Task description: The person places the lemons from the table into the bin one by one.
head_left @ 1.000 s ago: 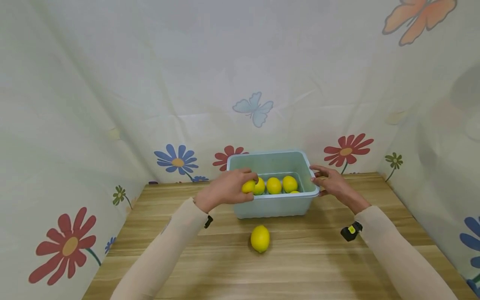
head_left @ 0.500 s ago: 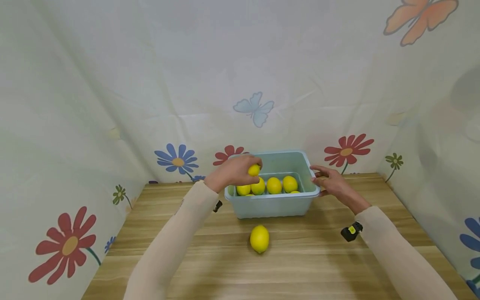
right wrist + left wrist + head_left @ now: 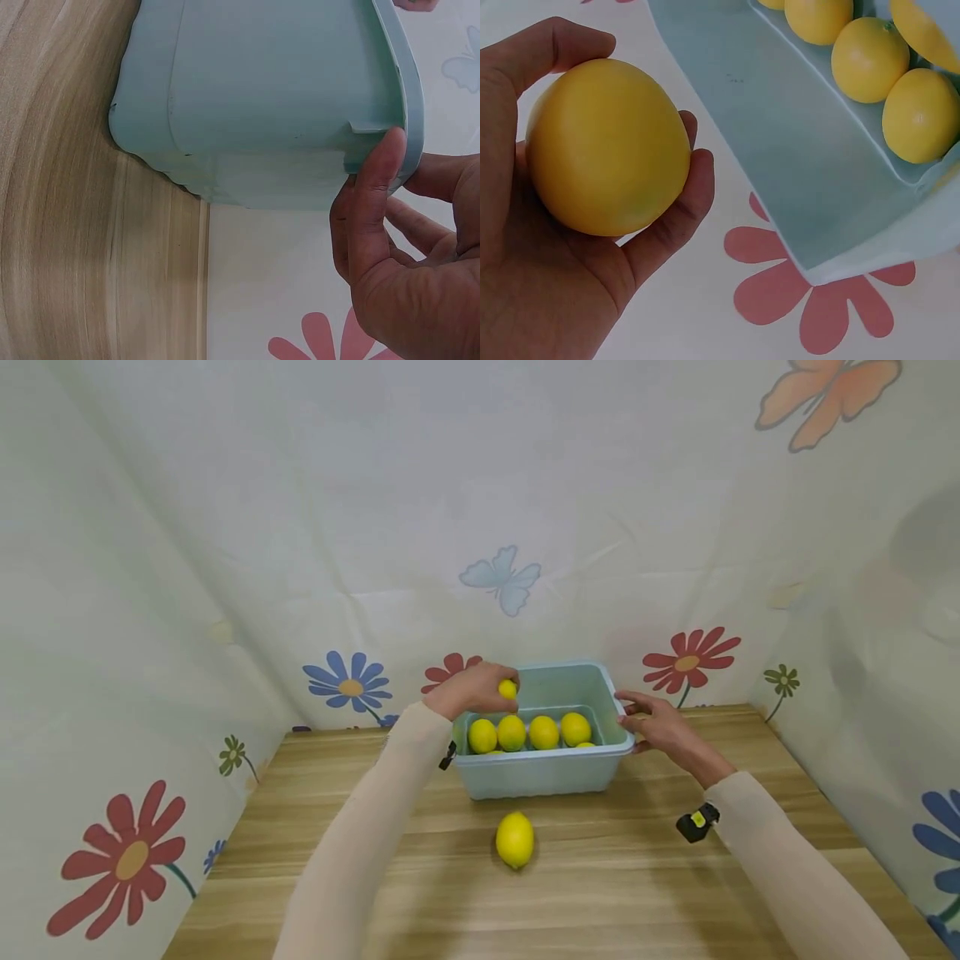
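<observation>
In the head view my left hand (image 3: 477,688) holds a yellow lemon (image 3: 507,689) above the left end of a pale blue plastic bin (image 3: 540,775). The left wrist view shows thumb and fingers curled around that lemon (image 3: 607,150), apart from the bin wall. Several lemons (image 3: 543,732) lie inside the bin in a row, with others partly hidden by its front wall. My right hand (image 3: 660,731) grips the bin's right rim; in the right wrist view its thumb and fingers (image 3: 379,172) pinch the edge. One lemon (image 3: 515,840) lies on the table in front of the bin.
The bin stands on a wood-grain table (image 3: 600,893), close to its back edge. A white curtain (image 3: 375,527) printed with flowers and butterflies encloses the back and both sides. Each wrist wears a small black camera (image 3: 697,822).
My left hand has lifted its lemon up from the bin's front left and moved back, uncovering another lemon at the row's left end. The right hand stays on the rim.
</observation>
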`<state>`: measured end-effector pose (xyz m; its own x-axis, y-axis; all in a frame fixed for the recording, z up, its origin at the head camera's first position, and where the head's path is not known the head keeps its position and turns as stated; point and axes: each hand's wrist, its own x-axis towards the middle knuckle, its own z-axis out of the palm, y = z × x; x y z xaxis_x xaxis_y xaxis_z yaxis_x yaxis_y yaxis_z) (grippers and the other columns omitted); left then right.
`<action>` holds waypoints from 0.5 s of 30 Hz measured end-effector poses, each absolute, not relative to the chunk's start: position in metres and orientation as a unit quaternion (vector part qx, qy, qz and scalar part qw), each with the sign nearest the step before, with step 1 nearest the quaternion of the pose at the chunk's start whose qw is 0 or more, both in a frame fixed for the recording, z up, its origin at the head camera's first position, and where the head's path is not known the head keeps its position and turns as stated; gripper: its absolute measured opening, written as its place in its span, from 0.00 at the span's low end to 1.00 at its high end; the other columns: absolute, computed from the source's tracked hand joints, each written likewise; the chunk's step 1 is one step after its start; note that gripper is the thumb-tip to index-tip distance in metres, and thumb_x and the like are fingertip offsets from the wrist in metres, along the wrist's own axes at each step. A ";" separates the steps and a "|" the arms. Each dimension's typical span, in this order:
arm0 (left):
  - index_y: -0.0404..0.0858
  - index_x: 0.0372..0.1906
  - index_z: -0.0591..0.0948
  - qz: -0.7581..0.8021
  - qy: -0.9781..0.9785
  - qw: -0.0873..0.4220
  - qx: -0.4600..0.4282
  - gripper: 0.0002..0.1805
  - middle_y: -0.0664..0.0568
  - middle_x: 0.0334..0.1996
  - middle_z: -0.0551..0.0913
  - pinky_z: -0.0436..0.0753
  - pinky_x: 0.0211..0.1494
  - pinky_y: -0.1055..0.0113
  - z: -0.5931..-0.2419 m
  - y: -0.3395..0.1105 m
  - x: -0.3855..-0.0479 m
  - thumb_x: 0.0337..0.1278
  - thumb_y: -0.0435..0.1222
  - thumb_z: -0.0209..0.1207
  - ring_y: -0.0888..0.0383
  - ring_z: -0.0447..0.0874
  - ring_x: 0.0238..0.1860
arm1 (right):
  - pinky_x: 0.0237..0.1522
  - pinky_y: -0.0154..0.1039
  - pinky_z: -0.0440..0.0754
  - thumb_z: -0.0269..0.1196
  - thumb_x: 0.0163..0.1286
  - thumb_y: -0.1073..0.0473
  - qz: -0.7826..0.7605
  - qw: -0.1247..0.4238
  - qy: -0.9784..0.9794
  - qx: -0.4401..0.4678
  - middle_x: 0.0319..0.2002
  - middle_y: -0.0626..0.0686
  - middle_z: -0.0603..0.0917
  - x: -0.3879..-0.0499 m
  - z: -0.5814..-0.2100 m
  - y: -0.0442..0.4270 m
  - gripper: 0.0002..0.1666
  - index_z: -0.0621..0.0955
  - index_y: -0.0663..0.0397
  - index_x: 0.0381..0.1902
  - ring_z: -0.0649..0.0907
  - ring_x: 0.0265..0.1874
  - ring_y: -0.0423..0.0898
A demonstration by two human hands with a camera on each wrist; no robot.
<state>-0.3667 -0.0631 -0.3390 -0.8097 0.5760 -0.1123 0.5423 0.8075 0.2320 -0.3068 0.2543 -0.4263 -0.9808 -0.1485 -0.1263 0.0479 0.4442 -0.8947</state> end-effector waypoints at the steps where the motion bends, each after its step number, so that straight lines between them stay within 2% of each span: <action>1: 0.48 0.56 0.77 0.099 0.947 0.093 0.292 0.21 0.56 0.47 0.81 0.82 0.53 0.62 -0.339 -0.063 -0.369 0.57 0.47 0.61 0.56 0.76 0.46 | 0.42 0.43 0.88 0.55 0.74 0.58 -0.525 0.092 0.845 -0.029 0.66 0.67 0.66 -0.307 -0.426 0.254 0.37 0.57 0.46 0.77 0.80 0.50 0.62; 9: 0.50 0.52 0.80 0.101 0.946 0.140 0.275 0.19 0.55 0.54 0.80 0.80 0.59 0.56 -0.341 -0.056 -0.386 0.56 0.48 0.59 0.53 0.75 0.51 | 0.41 0.42 0.88 0.55 0.74 0.58 -0.527 0.092 0.844 -0.024 0.66 0.67 0.67 -0.305 -0.425 0.254 0.36 0.58 0.47 0.77 0.80 0.48 0.60; 15: 0.49 0.50 0.80 0.104 0.946 0.153 0.267 0.18 0.54 0.54 0.79 0.79 0.60 0.55 -0.342 -0.056 -0.397 0.54 0.47 0.58 0.52 0.74 0.53 | 0.42 0.42 0.88 0.56 0.75 0.58 -0.526 0.092 0.845 -0.027 0.66 0.67 0.66 -0.305 -0.424 0.252 0.37 0.57 0.48 0.77 0.80 0.47 0.59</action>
<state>-0.3967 -0.0564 -0.3422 -0.8104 0.5371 -0.2343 0.4733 0.8357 0.2785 -0.3054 0.2515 -0.4242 -0.9815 -0.1430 -0.1277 0.0513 0.4459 -0.8936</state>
